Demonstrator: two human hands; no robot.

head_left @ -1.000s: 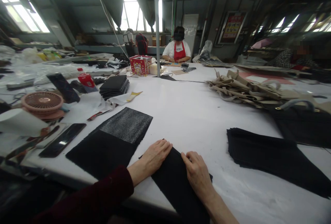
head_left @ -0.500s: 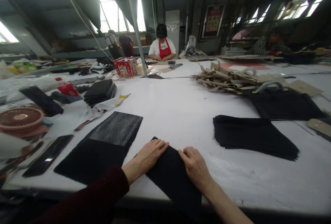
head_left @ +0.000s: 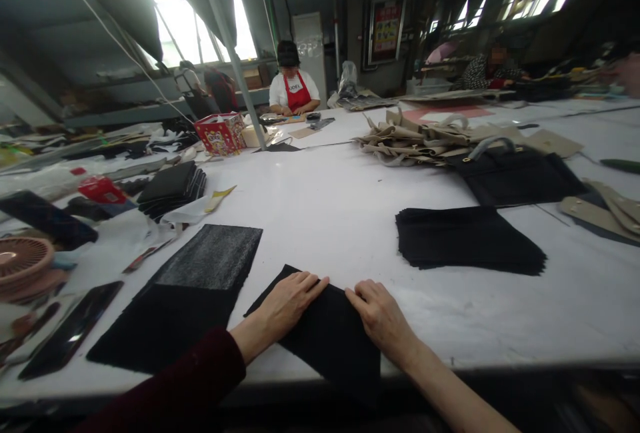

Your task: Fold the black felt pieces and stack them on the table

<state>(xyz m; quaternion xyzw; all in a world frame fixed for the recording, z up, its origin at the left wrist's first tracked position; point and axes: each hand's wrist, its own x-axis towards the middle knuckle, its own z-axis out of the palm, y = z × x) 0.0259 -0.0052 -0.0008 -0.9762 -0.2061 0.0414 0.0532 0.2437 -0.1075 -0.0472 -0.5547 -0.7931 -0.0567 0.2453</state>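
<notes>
Black fabric panel (head_left: 337, 340) under both hands

Panel on white table (head_left: 310, 200), near end past the table's edge. Left hand (head_left: 290, 296) laid over it, fingers extended; right hand (head_left: 383, 316) half-curled at far edge (pinching or just pressing, can't tell for either). Grey-patched black fabric (head_left: 165, 320) at left, black fabric stack (head_left: 465, 240) well apart at right.

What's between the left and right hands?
Black fabric: its far edge spans the gap between the left hand and the right hand, both touching it. Shows in the head view.
</notes>
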